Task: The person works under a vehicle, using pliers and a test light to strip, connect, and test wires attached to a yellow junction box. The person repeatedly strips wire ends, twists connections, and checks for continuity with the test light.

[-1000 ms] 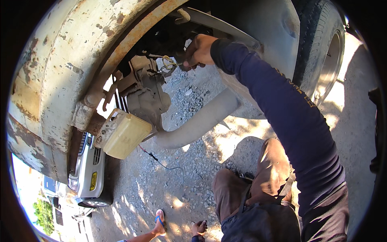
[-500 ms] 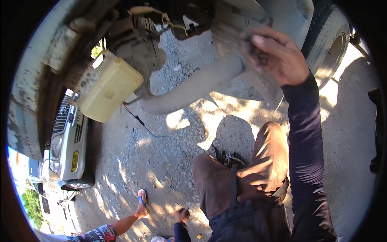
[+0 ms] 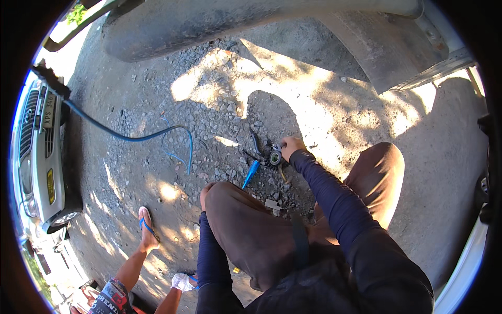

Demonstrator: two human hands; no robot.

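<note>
My right hand [image 3: 291, 147] reaches down to the gravel, its fingers curled beside a round metal ring-shaped part [image 3: 275, 158]; what they grip, if anything, is hidden. Left of that part lies a tool with a blue handle [image 3: 251, 174], and a dark curved piece [image 3: 255, 142] lies just beyond it. A short yellowish strip [image 3: 283, 173] sits close below the ring. At the outer side of my left knee is my left hand [image 3: 205, 195]; the knee hides most of it, its fingers included.
A vehicle's rusty grey underside [image 3: 172, 31] and a flap [image 3: 387, 52] hang overhead. A blue cable [image 3: 130, 138] dangles at left. A silver car [image 3: 44, 157] stands at far left. Another person's sandalled foot [image 3: 148, 230] is at lower left.
My right hand has come down from the vehicle's underside to the things on the gravel. My left hand has moved up beside my knee. The view has tilted downward.
</note>
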